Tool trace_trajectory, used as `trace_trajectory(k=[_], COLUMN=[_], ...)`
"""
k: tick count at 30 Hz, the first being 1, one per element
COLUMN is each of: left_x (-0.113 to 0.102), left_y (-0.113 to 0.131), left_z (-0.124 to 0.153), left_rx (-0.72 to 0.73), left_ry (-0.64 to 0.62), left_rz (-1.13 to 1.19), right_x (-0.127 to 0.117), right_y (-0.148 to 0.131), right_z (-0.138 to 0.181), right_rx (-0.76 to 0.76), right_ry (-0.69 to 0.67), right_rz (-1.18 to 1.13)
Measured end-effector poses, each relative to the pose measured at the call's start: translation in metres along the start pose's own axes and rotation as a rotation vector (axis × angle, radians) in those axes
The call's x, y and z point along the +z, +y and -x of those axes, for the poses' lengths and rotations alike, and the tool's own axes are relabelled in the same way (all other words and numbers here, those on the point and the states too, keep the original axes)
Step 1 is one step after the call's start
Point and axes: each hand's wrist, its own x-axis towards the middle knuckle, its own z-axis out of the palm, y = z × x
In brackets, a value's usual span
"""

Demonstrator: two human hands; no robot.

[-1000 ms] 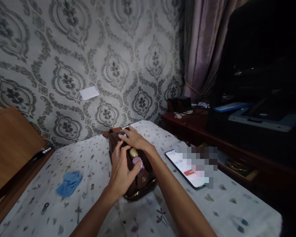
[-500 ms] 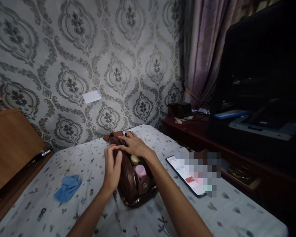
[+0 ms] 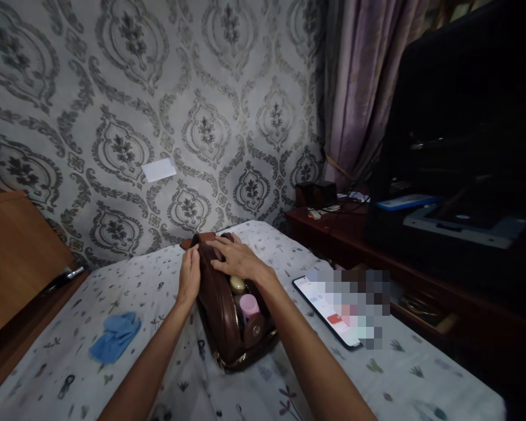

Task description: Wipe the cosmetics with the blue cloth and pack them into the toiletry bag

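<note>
A brown leather bag (image 3: 217, 310) with its zip undone lies on the patterned bedsheet. Inside its opening show a pink-capped container (image 3: 249, 305), a pale yellowish round item (image 3: 237, 285) and a brown flap with a metal snap (image 3: 255, 331). My left hand (image 3: 189, 276) rests along the bag's outer left side near the far end, fingers stretched and close together. Across the top of the bag reaches my right hand (image 3: 236, 257), its fingers spread over the far part of the opening. The fingertips' contact at the far end is partly hidden.
A blue cloth (image 3: 116, 337) lies left of the bag and a phone (image 3: 328, 313) with a lit screen lies to the right. Beyond the bed's right edge is a dark red desk (image 3: 328, 229) with an open drawer (image 3: 425, 310). A wooden board (image 3: 21, 257) stands at left.
My left hand has moved left and down from the bag's top edge to its outer side, its fingers straightening. My right hand stays over the bag, with slightly shifted fingers.
</note>
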Motion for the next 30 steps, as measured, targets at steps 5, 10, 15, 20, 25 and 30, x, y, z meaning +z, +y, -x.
trace_trajectory(k=[5, 10, 15, 20, 25, 30], left_x=[-0.008, 0.0, 0.013, 0.023, 0.021, 0.015], left_y=[-0.016, -0.035, -0.043, -0.049, -0.051, -0.042], left_z=[-0.034, -0.077, -0.102, -0.123, -0.121, -0.109], left_rx=[-0.066, -0.302, -0.525, -0.655, -0.594, -0.474], left_ry=[0.026, -0.063, -0.268, -0.327, -0.281, -0.262], left_rz=[0.055, 0.179, 0.362, 0.454, 0.529, 0.607], right_x=[-0.004, -0.004, -0.007, -0.013, -0.015, -0.017], right_y=[-0.003, -0.003, -0.006, -0.013, -0.016, -0.018], right_z=[0.002, 0.002, 0.002, 0.005, 0.006, 0.007], right_rx=[0.02, 0.062, 0.076, 0.131, 0.151, 0.175], right_ry=[-0.076, -0.095, -0.118, -0.142, -0.163, -0.175], right_rz=[0.048, 0.062, 0.045, 0.045, 0.039, 0.034])
